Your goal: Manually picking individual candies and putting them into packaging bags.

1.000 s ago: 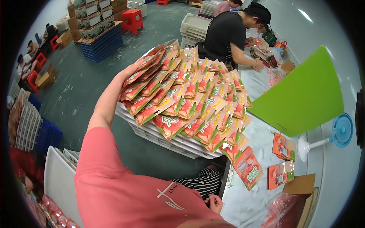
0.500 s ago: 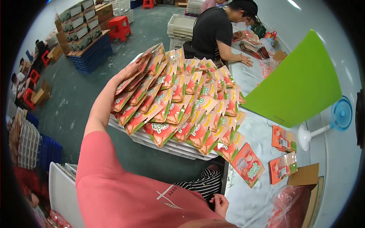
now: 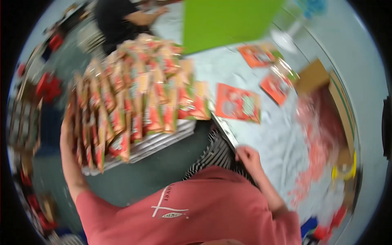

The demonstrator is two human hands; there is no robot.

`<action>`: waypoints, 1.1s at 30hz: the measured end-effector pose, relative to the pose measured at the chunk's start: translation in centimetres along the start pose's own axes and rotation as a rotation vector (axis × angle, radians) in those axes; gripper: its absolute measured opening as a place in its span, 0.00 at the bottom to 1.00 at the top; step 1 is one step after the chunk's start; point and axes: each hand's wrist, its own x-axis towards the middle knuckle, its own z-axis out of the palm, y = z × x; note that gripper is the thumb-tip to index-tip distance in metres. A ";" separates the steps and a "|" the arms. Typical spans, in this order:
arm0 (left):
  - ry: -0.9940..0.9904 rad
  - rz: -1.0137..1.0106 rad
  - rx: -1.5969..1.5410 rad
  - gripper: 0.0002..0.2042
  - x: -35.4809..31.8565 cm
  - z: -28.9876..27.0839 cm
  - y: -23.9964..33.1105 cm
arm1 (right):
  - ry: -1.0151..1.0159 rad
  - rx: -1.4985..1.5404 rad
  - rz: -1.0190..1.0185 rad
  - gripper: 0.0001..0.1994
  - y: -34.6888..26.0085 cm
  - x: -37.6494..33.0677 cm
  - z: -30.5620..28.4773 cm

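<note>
Many upright snack pouches (image 3: 134,94), printed red, green and tan, stand packed in overlapping rows on a stack of white trays (image 3: 163,141). My left hand (image 3: 69,116) lies against the outer left end of the rows, touching the end pouches; its fingers are smeared and partly hidden. My right hand (image 3: 248,157) is at the near edge of the table, with its fingers curled in and nothing visible in them. A loose pouch (image 3: 238,103) lies flat on the table beyond it.
Two more pouch piles (image 3: 256,55) (image 3: 279,83) lie on the white-covered table (image 3: 269,139). A green panel (image 3: 228,24) and fan (image 3: 286,38) stand behind. An open carton (image 3: 312,77) and red-printed plastic (image 3: 312,151) lie right. A co-worker (image 3: 118,20) works at far left.
The view has swung to the right, so the pouches and table appear further left. My left hand stays at the rows' left end. My right forearm has come into view.
</note>
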 end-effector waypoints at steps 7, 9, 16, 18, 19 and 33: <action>0.066 -0.076 0.225 0.28 -3.7 -2.5 1.3 | 0.553 -0.237 -0.327 0.08 1.1 6.8 -4.4; 0.003 0.042 0.322 0.28 -1.4 -4.2 0.3 | 0.594 -0.336 -0.278 0.13 2.7 8.8 -6.0; 0.540 0.587 0.837 0.24 8.3 -26.6 -0.1 | 0.484 -0.804 -0.426 0.27 2.9 14.6 -4.8; 0.510 0.714 0.564 0.21 6.9 -17.8 2.0 | 0.537 -0.836 -0.402 0.29 4.1 13.3 -4.8; 0.476 0.802 0.588 0.20 3.2 -11.7 4.0 | 0.517 -0.789 -0.387 0.31 4.9 12.6 -5.1; -0.675 0.249 0.620 0.17 -16.2 33.1 -23.6 | 0.350 -0.636 -0.337 0.32 6.6 3.5 -8.5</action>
